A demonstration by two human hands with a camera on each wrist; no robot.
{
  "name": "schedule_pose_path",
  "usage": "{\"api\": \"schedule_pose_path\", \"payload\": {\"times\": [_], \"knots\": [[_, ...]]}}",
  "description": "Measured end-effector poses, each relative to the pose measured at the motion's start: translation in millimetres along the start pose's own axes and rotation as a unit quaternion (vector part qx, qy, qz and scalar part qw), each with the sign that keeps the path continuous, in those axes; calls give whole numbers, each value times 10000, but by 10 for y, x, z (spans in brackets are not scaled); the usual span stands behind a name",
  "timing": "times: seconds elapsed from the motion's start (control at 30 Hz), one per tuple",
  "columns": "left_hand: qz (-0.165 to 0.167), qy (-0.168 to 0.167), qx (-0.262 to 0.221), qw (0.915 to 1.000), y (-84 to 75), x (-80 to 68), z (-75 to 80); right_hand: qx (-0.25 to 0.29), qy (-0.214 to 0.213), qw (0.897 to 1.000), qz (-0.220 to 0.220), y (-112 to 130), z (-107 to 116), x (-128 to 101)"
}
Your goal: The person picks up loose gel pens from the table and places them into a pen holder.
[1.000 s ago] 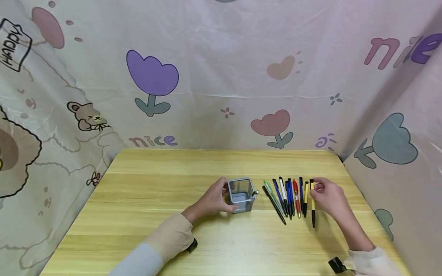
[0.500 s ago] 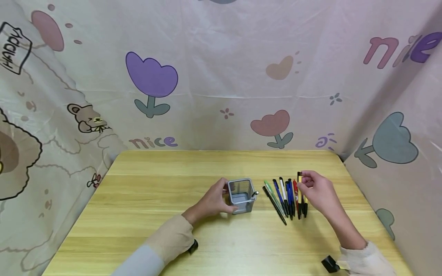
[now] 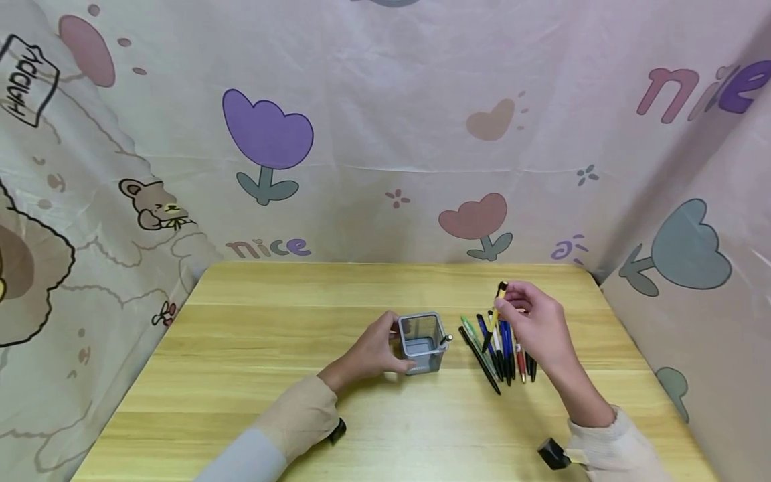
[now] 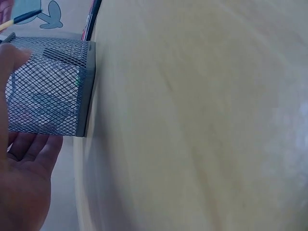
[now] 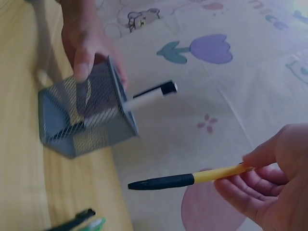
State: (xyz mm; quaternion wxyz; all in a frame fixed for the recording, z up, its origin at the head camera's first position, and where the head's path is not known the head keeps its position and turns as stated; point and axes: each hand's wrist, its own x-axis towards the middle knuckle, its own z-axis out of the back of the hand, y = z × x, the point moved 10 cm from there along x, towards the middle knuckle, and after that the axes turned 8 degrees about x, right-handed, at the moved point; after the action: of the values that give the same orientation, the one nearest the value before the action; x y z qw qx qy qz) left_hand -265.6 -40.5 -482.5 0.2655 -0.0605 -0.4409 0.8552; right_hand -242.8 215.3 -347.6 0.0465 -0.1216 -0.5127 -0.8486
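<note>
My left hand (image 3: 376, 348) grips the left side of a grey mesh pen holder (image 4: 45, 91), thumb in front and fingers behind. The holder stands upright on the table, with one white pen with a black end (image 5: 149, 96) leaning in it and poking over the rim. Between thumb and fingers, my right hand (image 3: 536, 321) pinches a yellow pen (image 5: 211, 174) near its top, its black tip pointing down and left. That pen is raised over a row of pens, including a black pen (image 3: 478, 359), a green pen (image 3: 471, 331) and a red pen (image 3: 521, 365).
The row of pens lies just right of the holder on the wooden table (image 3: 271, 328), some partly hidden by my right hand. A printed curtain (image 3: 373, 134) hangs behind the table and along both sides.
My right hand has lifted the yellow pen from the right end of the row and carried it left over the other pens, tilting it. My left hand and the holder have stayed put.
</note>
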Motion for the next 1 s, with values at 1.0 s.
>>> {"api": "schedule_pose_path", "payload": {"times": [1.0], "knots": [[185, -88, -83, 9998, 7, -6, 9, 1606, 366, 9848, 558, 159, -534, -57]]}}
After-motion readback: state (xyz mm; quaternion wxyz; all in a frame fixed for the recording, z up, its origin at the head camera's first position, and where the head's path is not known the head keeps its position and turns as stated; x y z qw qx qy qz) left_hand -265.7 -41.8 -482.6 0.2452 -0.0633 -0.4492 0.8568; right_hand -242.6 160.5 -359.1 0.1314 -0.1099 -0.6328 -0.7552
